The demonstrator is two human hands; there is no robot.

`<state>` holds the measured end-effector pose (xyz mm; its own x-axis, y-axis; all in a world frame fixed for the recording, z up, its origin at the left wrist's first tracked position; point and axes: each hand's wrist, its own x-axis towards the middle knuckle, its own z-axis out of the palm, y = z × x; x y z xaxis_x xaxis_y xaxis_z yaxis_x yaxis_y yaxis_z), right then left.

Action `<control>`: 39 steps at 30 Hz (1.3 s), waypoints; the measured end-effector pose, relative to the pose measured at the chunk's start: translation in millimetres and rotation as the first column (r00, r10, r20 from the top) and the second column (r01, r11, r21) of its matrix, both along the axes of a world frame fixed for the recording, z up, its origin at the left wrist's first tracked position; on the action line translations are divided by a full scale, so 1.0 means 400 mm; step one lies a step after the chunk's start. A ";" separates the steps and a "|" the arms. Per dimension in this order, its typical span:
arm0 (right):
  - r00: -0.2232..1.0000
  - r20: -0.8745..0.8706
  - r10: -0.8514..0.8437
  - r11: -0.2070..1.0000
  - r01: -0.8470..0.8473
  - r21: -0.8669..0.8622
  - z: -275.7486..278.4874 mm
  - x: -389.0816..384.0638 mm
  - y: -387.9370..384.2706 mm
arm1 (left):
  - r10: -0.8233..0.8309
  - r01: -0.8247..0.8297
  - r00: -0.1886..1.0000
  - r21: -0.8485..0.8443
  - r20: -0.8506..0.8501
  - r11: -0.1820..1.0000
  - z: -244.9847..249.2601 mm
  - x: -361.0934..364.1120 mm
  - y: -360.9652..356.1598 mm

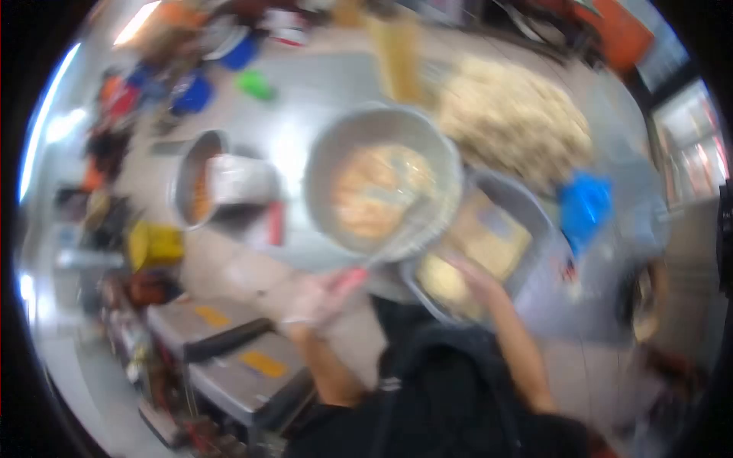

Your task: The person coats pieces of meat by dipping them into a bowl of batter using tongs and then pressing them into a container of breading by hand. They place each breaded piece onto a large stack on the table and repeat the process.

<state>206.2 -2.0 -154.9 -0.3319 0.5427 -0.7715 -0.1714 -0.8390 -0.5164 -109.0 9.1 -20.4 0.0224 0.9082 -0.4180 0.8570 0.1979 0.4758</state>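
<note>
Clothing [439,393], left grip [311,301] closed round handle [350,279]

A single head-worn camera looks forward and steeply down. Its wide, round-edged, blurred view starts at the person's dark clothing [450,389] on the near side, takes in the left hand [317,299] and right hand [477,281] close below, centres near the large bowl [322,172], and reaches past the surface [328,84] to the floor [454,42] on the far side.

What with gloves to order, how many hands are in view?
2: the left hand holding the red handle, the right hand at the grey tub. Blur may hide others.
</note>
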 end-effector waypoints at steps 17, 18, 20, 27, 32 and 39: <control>0.048 0.998 -0.046 0.605 -0.794 0.066 0.017 -0.044 0.124 | 0.111 -0.068 0.970 -0.196 0.219 0.978 0.012 -0.011 0.033; 0.008 0.992 -0.130 0.640 -0.763 0.090 -0.044 -0.039 0.102 | 0.117 -0.071 0.967 -0.201 0.227 0.977 0.010 -0.013 0.027; -0.029 0.977 -0.213 0.670 -0.732 0.125 -0.079 -0.053 0.087 | 0.088 -0.052 0.980 -0.198 0.178 0.979 0.010 -0.029 0.030; 0.200 0.978 0.063 0.344 -0.924 0.167 -0.183 0.099 0.162 | 0.131 -0.129 0.980 -0.022 0.147 0.991 -0.052 -0.039 0.021; 0.233 0.965 0.118 0.401 -0.901 0.168 -0.077 0.174 0.167 | 0.101 -0.107 0.987 0.036 0.128 0.994 -0.110 -0.043 0.007; 0.501 0.838 -0.217 0.300 -0.783 0.545 0.103 0.201 0.130 | 0.257 -0.246 0.946 -0.081 0.197 0.966 -0.062 -0.015 -0.028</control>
